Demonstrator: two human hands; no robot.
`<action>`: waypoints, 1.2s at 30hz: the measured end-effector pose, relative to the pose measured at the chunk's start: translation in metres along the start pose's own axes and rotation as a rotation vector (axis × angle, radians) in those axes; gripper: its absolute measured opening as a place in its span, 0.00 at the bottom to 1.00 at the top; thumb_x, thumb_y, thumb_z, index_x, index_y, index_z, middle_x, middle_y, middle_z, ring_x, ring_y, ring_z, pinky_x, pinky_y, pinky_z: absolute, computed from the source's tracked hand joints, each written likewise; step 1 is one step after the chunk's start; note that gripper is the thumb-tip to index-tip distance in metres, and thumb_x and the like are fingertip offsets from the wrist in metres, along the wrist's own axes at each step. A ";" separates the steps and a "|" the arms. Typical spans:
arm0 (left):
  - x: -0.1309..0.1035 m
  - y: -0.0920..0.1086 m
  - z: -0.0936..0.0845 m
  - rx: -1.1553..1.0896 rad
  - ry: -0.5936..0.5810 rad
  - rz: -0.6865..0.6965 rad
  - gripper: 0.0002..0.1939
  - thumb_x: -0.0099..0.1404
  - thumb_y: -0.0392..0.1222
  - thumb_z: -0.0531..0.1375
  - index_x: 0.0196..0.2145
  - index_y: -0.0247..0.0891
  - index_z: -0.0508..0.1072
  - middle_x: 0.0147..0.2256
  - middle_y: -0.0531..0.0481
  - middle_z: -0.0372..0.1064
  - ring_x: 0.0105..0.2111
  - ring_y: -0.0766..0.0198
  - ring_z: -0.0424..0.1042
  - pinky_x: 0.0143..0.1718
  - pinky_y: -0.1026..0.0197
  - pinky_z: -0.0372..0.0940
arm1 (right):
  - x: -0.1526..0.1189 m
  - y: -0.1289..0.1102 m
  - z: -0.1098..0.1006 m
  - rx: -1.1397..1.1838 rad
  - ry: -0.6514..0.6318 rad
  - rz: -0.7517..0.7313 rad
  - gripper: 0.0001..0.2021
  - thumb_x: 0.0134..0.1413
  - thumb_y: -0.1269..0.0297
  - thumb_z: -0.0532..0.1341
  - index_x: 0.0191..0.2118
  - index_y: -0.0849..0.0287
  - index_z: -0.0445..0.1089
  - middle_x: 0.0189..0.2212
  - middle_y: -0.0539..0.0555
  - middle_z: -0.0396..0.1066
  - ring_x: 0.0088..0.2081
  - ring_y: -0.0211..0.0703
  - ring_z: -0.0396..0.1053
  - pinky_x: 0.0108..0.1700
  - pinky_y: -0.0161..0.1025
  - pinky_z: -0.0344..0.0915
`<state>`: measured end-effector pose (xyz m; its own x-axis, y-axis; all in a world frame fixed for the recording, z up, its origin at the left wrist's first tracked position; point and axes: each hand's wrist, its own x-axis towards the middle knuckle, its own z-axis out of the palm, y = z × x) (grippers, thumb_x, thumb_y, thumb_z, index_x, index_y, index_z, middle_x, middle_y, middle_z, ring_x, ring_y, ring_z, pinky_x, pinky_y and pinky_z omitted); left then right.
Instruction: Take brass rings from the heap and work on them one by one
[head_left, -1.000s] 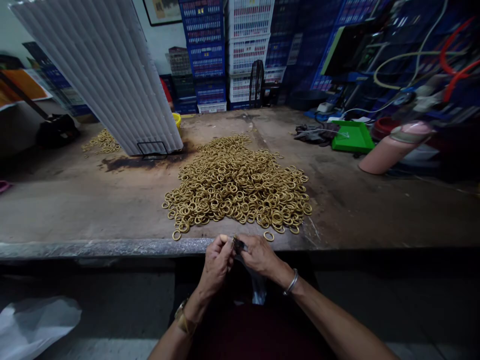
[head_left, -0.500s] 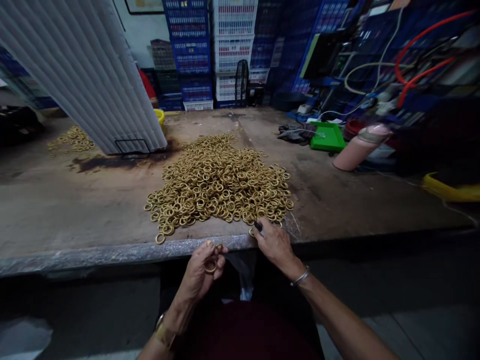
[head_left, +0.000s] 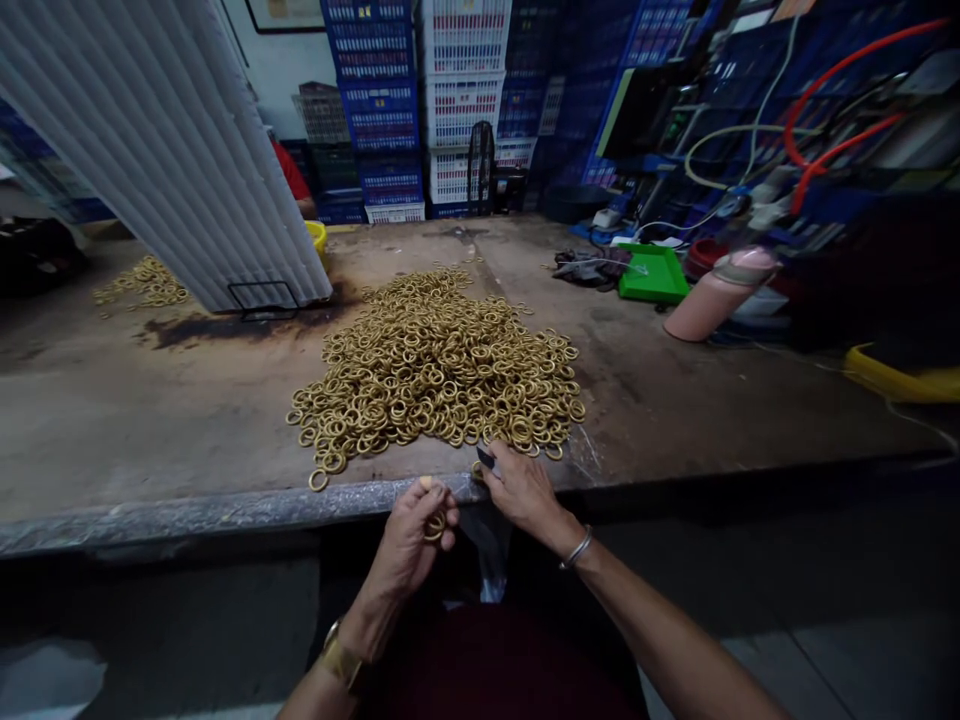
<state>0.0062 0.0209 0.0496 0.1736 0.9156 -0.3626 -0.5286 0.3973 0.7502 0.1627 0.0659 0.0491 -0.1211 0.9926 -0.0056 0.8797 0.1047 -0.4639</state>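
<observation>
A wide heap of brass-coloured rings [head_left: 450,370] covers the middle of the wooden table [head_left: 187,420]. In front of the table's edge, my left hand [head_left: 420,525] is closed on a brass ring [head_left: 435,527], with its fingertips pinched together. My right hand [head_left: 525,490] is at the heap's near edge, its fingers closed round a small dark tool [head_left: 486,457]. A single ring [head_left: 478,468] lies by that tool's tip, partly hidden by the fingers. Another ring [head_left: 319,480] lies at the heap's front left.
A tall ribbed white panel [head_left: 195,160] stands at the left, with more rings [head_left: 146,283] behind it. A green tray [head_left: 652,273] and a pink bottle [head_left: 720,297] are at the right. Stacked crates [head_left: 461,110] and a small fan [head_left: 481,165] stand at the back. A person's red sleeve [head_left: 289,175] shows.
My right hand has moved left along the table edge with the dark tool, closer to my left hand. My left hand has turned slightly and its fingers have drawn in around the ring.
</observation>
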 end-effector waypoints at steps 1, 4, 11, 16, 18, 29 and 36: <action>0.001 -0.001 0.000 0.089 0.030 0.057 0.11 0.53 0.44 0.61 0.31 0.36 0.66 0.24 0.54 0.62 0.20 0.72 0.60 0.15 0.71 0.52 | 0.002 -0.004 0.001 0.116 -0.024 -0.005 0.05 0.49 0.65 0.53 0.32 0.59 0.64 0.26 0.50 0.67 0.28 0.36 0.63 0.29 0.32 0.52; 0.003 0.000 -0.001 0.372 0.105 0.248 0.12 0.55 0.43 0.59 0.37 0.38 0.69 0.22 0.56 0.62 0.18 0.72 0.58 0.17 0.70 0.53 | 0.008 -0.013 0.003 0.525 -0.147 0.032 0.04 0.45 0.66 0.54 0.24 0.59 0.60 0.19 0.46 0.62 0.22 0.32 0.58 0.24 0.29 0.51; 0.004 0.007 -0.004 0.550 0.057 0.429 0.07 0.53 0.39 0.60 0.31 0.37 0.74 0.29 0.49 0.71 0.32 0.61 0.68 0.37 0.62 0.60 | 0.005 -0.022 0.008 1.038 -0.458 0.227 0.06 0.42 0.63 0.55 0.27 0.58 0.57 0.15 0.41 0.58 0.12 0.25 0.46 0.14 0.26 0.39; 0.002 0.008 0.002 0.564 0.074 0.412 0.04 0.55 0.40 0.58 0.27 0.37 0.71 0.25 0.51 0.69 0.28 0.65 0.66 0.33 0.64 0.60 | 0.004 -0.025 0.009 0.955 -0.310 0.145 0.08 0.45 0.59 0.54 0.25 0.59 0.58 0.15 0.43 0.59 0.14 0.27 0.50 0.16 0.27 0.47; 0.001 0.010 0.004 0.539 0.093 0.391 0.05 0.55 0.41 0.58 0.26 0.36 0.70 0.24 0.52 0.67 0.26 0.67 0.65 0.30 0.66 0.59 | 0.004 -0.027 0.008 0.850 -0.224 0.053 0.09 0.44 0.60 0.55 0.22 0.60 0.60 0.16 0.44 0.60 0.18 0.29 0.54 0.20 0.28 0.52; -0.002 0.008 -0.004 0.276 -0.027 0.050 0.15 0.57 0.52 0.56 0.26 0.36 0.64 0.18 0.58 0.56 0.14 0.77 0.49 0.14 0.71 0.44 | 0.007 -0.032 0.013 0.924 -0.296 0.099 0.09 0.47 0.62 0.53 0.22 0.60 0.62 0.14 0.45 0.61 0.15 0.29 0.52 0.19 0.28 0.51; -0.001 0.006 -0.003 0.181 0.011 0.052 0.16 0.54 0.52 0.59 0.29 0.36 0.64 0.21 0.58 0.58 0.15 0.77 0.51 0.15 0.72 0.43 | 0.003 -0.024 0.016 0.562 -0.089 -0.095 0.08 0.48 0.67 0.52 0.23 0.60 0.63 0.18 0.48 0.63 0.22 0.33 0.58 0.26 0.30 0.53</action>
<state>0.0006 0.0221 0.0531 0.1400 0.9350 -0.3257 -0.3779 0.3545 0.8553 0.1341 0.0654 0.0459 -0.2473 0.9689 -0.0047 0.4867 0.1200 -0.8653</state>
